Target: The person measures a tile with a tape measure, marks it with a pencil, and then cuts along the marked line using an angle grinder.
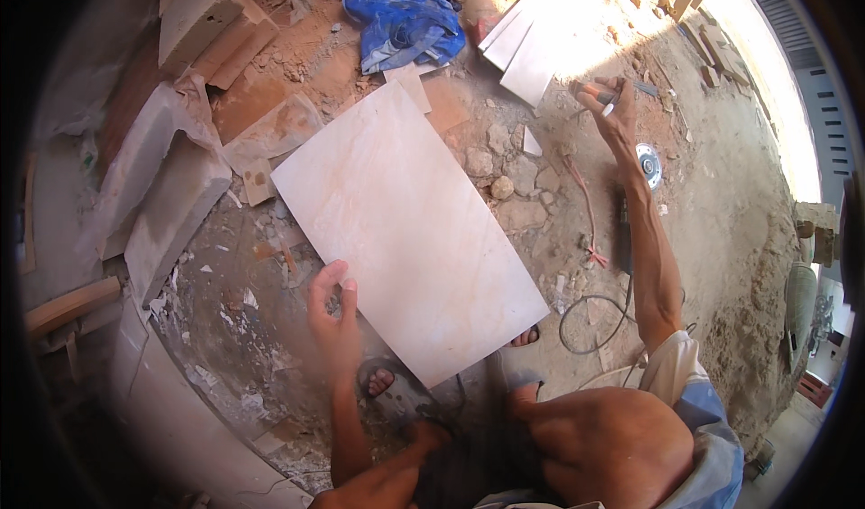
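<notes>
A large pale cream rectangular tile (410, 230) lies slantwise in front of me, its near end close to my feet. Beside its left edge is my left hand (333, 297), fingers loosely curved and a gap showing between thumb and forefinger. Its fingertips are at the tile's edge; whether they touch is hard to tell. My right hand (615, 113) is stretched out to the far right, closed around a slim tool with orange and dark parts (596, 90). A pale tip shows by the fingers, but the tool's exact kind is unclear. Near my right forearm lies an angle grinder (648, 165), partly hidden.
Broken slabs (176, 194) lean at the left. A blue cloth (405, 22) and more pale tiles (527, 54) lie at the far side. Stones (505, 162), a looped cable (595, 324) and a pink cord (590, 212) are on the dusty ground. Sandy soil (748, 320) is heaped right.
</notes>
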### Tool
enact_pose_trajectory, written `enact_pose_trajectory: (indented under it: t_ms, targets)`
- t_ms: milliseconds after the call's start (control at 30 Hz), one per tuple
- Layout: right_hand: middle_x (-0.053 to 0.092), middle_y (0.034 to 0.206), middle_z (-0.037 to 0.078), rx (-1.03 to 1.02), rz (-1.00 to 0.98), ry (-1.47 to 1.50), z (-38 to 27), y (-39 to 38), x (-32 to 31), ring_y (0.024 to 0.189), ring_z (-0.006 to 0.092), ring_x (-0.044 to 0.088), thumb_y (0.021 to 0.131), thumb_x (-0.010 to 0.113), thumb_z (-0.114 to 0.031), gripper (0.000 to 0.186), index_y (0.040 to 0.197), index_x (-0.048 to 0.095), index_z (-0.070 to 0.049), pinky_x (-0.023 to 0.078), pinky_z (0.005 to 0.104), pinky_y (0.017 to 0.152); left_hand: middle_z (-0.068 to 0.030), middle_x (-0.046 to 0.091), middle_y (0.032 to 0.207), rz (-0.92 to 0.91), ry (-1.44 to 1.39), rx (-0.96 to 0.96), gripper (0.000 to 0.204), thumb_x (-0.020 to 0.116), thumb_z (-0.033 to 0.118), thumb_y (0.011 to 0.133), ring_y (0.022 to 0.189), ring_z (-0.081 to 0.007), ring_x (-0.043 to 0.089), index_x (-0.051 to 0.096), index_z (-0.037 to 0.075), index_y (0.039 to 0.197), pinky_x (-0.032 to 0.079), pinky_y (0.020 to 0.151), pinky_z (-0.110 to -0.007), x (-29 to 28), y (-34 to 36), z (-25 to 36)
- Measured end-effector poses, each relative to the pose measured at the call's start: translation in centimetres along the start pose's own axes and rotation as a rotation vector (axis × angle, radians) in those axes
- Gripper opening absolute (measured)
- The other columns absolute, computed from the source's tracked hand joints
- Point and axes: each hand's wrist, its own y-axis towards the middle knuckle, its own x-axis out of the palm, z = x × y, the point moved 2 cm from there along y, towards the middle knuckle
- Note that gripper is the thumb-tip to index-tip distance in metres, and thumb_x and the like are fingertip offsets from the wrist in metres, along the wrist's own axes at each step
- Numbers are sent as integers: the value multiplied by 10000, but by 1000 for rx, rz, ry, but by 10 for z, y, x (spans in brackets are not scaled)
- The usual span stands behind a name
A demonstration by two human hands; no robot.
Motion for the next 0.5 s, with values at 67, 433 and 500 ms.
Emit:
enact_pose_trajectory:
  t_ms: [67, 433, 500]
  targets:
    - [730, 1135, 235, -33, 66, -99, 24, 22, 6, 967, 283, 738, 773, 916, -316, 674, 1202, 547, 50, 614, 403, 836, -128, 692, 1383, 83, 6, -57, 397, 659, 187, 1081, 1296, -263, 635, 609, 11, 1434, 461, 1150, -418, -3, 1, -15]
    - [643, 921, 167, -175, 205, -662, 0, 32, 92, 1020, 401, 617, 739, 965, -543, 735, 1071, 586, -7, 485, 542, 915, -209, 706, 1285, 352, -234, -329, 547, 462, 424, 1176, 1098, -270, 690, 590, -54, 1407, 527, 980, -389, 49, -3, -74]
    - [633, 985, 200, 109, 58, -360, -19, 28, 135, 1058, 412, 598, 735, 965, -561, 768, 1083, 578, 3, 459, 560, 970, -183, 728, 1211, 341, -310, -335, 528, 469, 422, 1176, 1050, -241, 685, 617, -55, 1346, 531, 948, -380, 56, -4, -84]
